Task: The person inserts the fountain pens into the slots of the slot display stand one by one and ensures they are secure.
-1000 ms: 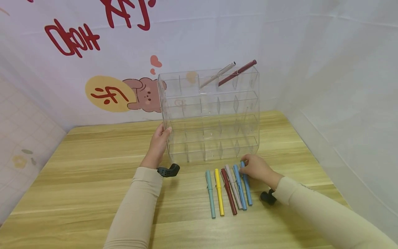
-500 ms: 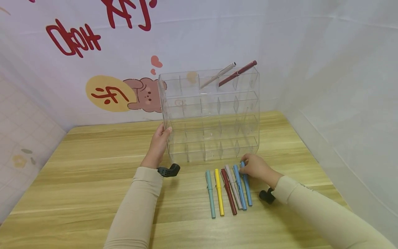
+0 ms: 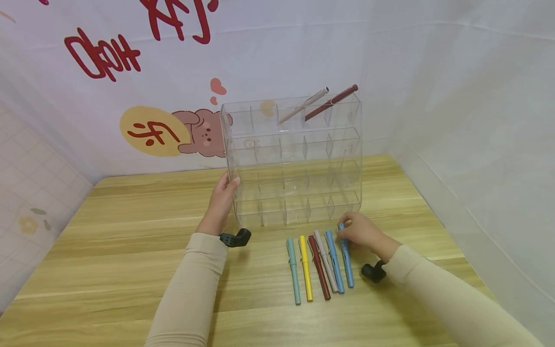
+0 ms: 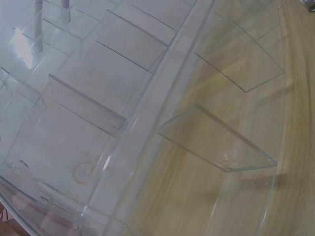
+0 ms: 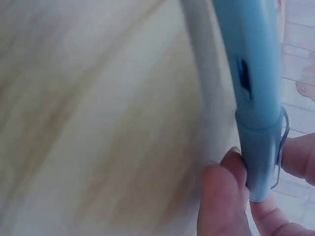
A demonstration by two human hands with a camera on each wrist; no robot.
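Observation:
My right hand (image 3: 361,232) pinches the capped end of a blue pen (image 3: 347,260), the rightmost of the row on the table. The right wrist view shows that blue pen (image 5: 258,98) close up, with thumb and fingertips around its cap and metal clip. Lying beside it are another blue pen (image 3: 335,262), a pale lilac pen (image 3: 326,262), a dark red pen (image 3: 319,267), a yellow pen (image 3: 305,270) and a teal pen (image 3: 293,272). My left hand (image 3: 221,200) grips the left edge of a clear acrylic pen rack (image 3: 295,193).
A silvery pen (image 3: 303,104) and a dark red pen (image 3: 331,102) lean in the rack's top tier. Thin dividers (image 4: 216,142) split each tier into compartments. Behind the wooden table (image 3: 130,250) hangs a printed white cloth (image 3: 282,48).
My right hand has shifted slightly right, turning the rightmost blue pen a little so its slotted side shows and drawing it away from its neighbour. The left hand stays on the rack.

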